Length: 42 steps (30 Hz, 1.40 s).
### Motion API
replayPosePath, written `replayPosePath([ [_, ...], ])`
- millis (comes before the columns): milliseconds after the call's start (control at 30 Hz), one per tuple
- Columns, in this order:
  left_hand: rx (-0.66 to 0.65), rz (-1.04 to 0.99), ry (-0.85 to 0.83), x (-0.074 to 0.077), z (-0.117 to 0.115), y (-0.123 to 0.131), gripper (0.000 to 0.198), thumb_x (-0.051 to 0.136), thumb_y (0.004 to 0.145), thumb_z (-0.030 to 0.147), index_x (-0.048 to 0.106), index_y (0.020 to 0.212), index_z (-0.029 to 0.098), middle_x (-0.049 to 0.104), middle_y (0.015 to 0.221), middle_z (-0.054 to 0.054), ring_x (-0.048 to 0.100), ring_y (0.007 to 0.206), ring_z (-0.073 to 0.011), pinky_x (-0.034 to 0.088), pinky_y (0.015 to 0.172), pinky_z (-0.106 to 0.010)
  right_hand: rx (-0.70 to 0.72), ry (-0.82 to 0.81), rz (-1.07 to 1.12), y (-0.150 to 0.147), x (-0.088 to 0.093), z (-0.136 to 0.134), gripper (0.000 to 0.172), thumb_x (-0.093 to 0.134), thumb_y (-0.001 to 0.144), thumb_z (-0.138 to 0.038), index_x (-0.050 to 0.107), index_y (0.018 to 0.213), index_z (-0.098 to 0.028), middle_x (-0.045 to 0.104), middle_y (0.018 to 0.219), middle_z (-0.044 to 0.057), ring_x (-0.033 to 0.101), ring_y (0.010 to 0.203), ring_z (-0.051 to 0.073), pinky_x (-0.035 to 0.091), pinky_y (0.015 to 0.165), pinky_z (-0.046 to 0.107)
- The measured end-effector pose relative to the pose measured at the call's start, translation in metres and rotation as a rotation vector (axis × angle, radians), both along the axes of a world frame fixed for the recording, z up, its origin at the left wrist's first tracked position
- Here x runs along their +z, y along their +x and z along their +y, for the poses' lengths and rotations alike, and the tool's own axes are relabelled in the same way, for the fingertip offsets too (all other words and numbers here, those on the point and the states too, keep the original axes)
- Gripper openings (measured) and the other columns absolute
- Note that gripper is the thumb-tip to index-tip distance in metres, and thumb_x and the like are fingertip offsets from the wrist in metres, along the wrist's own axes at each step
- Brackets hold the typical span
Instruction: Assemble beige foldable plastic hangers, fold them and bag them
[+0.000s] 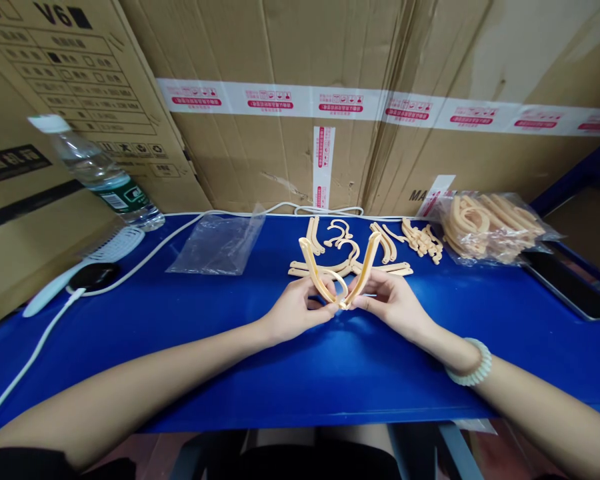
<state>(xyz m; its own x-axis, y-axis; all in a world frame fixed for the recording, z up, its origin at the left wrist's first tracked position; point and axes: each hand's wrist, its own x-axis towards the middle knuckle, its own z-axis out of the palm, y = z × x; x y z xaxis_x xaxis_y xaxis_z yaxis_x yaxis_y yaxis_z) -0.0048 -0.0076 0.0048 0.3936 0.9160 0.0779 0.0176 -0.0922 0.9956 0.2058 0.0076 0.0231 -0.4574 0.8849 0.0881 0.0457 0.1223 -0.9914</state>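
Over blue tabletop (240, 387), near centre: cream folding hanger (343, 304), joint lowest. Forms a V, opening upward; long axis of each arm rising steeply and splaying outward, hook curled between. Pinched near the joint, thumb against fingers, by left hand (297, 308) and right hand (399, 305). Room for moving nearside, out to the straight front edge, and sideways past both wrists. Tighter beyond: another hanger (351, 268) lying just behind, then loose bars (385, 241), hooks (339, 233), heaped small parts (423, 240). To the right, bagged parts (487, 223) beside dark phone (573, 283); to the left, clear bag (217, 243), hairbrush (105, 250), bottle (123, 190), green label too blurred to read. Far edge walled by cartons (270, 47). Legible: "V6" at upper left, "MA" at back right; red Chinese print on white tape (235, 97), too small to make out.
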Motion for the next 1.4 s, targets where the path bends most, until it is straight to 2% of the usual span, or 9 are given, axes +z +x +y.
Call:
replayPosePath([
  [167, 0.039, -0.018, -0.001, -0.004, 0.0, 0.001, 0.023, 0.076, 0.074, 0.027, 0.058, 0.083, 0.016, 0.065, 0.084, -0.002, 0.065, 0.074, -0.0156, 0.054, 0.067, -0.027, -0.06, 0.036, -0.036, -0.005, -0.002, -0.004, 0.024, 0.084, 0.072, -0.034, 0.07, 0.086, -0.02, 0.076, 0.091, 0.005, 0.072, 0.082, 0.02, 0.06, 0.082, 0.038],
  [333, 0.098, -0.061, -0.012, 0.0, 0.002, 0.003, 0.024, 0.08, 0.072, 0.027, 0.063, 0.082, 0.014, 0.068, 0.08, -0.003, 0.068, 0.073, -0.0173, 0.057, 0.071, -0.03, -0.097, 0.007, -0.006, -0.009, -0.001, -0.002, 0.025, 0.084, 0.071, -0.035, 0.07, 0.085, -0.021, 0.074, 0.082, 0.002, 0.07, 0.072, 0.018, 0.06, 0.076, 0.036],
  [533, 0.177, -0.195, -0.129, 0.006, 0.007, -0.006, 0.031, 0.087, 0.067, 0.028, 0.066, 0.084, 0.013, 0.071, 0.079, -0.003, 0.068, 0.068, -0.0154, 0.059, 0.069, -0.03, -0.018, 0.056, -0.092, 0.016, 0.02, 0.018, 0.024, 0.086, 0.071, -0.035, 0.07, 0.08, -0.018, 0.071, 0.07, 0.002, 0.066, 0.064, 0.015, 0.056, 0.066, 0.03],
  [667, 0.287, -0.319, -0.205, 0.011, 0.02, -0.022, 0.034, 0.091, 0.063, 0.026, 0.068, 0.084, 0.012, 0.071, 0.079, -0.003, 0.067, 0.071, -0.0128, 0.058, 0.071, -0.026, 0.003, 0.178, -0.134, 0.042, 0.034, 0.039, 0.029, 0.087, 0.069, -0.04, 0.073, 0.08, -0.018, 0.073, 0.075, 0.004, 0.066, 0.063, 0.017, 0.055, 0.062, 0.032],
  [867, 0.339, -0.404, -0.216, 0.019, 0.039, -0.045, 0.034, 0.091, 0.062, 0.02, 0.069, 0.087, 0.014, 0.071, 0.087, -0.002, 0.067, 0.083, -0.0119, 0.057, 0.082, -0.025, -0.062, 0.51, -0.507, 0.071, 0.046, 0.061, 0.03, 0.079, 0.075, -0.048, 0.075, 0.082, -0.02, 0.075, 0.089, 0.009, 0.068, 0.085, 0.025, 0.053, 0.08, 0.038],
  [1000, 0.305, -0.286, -0.095, 0.017, 0.045, -0.055, 0.034, 0.089, 0.064, 0.023, 0.066, 0.088, 0.016, 0.07, 0.085, -0.001, 0.066, 0.078, -0.0124, 0.055, 0.077, -0.026, -0.003, 0.649, -0.658, 0.086, 0.056, 0.067, 0.026, 0.075, 0.079, -0.046, 0.074, 0.078, -0.02, 0.072, 0.09, 0.01, 0.066, 0.086, 0.025, 0.051, 0.08, 0.038],
  [1167, 0.192, 0.194, 0.278, 0.016, 0.046, -0.06, 0.026, 0.082, 0.072, 0.035, 0.066, 0.079, 0.016, 0.069, 0.08, -0.003, 0.063, 0.075, -0.0164, 0.051, 0.07, -0.028, 0.125, 0.52, -0.861, 0.098, 0.061, 0.069, 0.025, 0.073, 0.078, -0.044, 0.074, 0.079, -0.019, 0.072, 0.079, 0.006, 0.062, 0.073, 0.021, 0.047, 0.068, 0.033],
  [1267, 0.125, 0.409, 0.523, 0.014, 0.046, -0.059, 0.022, 0.078, 0.077, 0.037, 0.067, 0.076, 0.018, 0.07, 0.084, -0.005, 0.062, 0.081, -0.0201, 0.05, 0.077, -0.033, 0.17, 0.478, -0.973, 0.1, 0.059, 0.07, 0.019, 0.073, 0.076, -0.039, 0.075, 0.075, -0.02, 0.07, 0.073, 0.004, 0.06, 0.07, 0.019, 0.044, 0.064, 0.03],
  [1400, 0.083, 0.504, 0.736, 0.006, 0.047, -0.057, 0.019, 0.076, 0.08, 0.033, 0.065, 0.074, 0.019, 0.072, 0.095, -0.008, 0.06, 0.098, -0.0251, 0.047, 0.089, -0.039, 0.198, 0.457, -1.028, 0.099, 0.055, 0.072, 0.015, 0.072, 0.075, -0.034, 0.075, 0.075, -0.019, 0.07, 0.074, 0.004, 0.059, 0.068, 0.018, 0.042, 0.063, 0.03],
])
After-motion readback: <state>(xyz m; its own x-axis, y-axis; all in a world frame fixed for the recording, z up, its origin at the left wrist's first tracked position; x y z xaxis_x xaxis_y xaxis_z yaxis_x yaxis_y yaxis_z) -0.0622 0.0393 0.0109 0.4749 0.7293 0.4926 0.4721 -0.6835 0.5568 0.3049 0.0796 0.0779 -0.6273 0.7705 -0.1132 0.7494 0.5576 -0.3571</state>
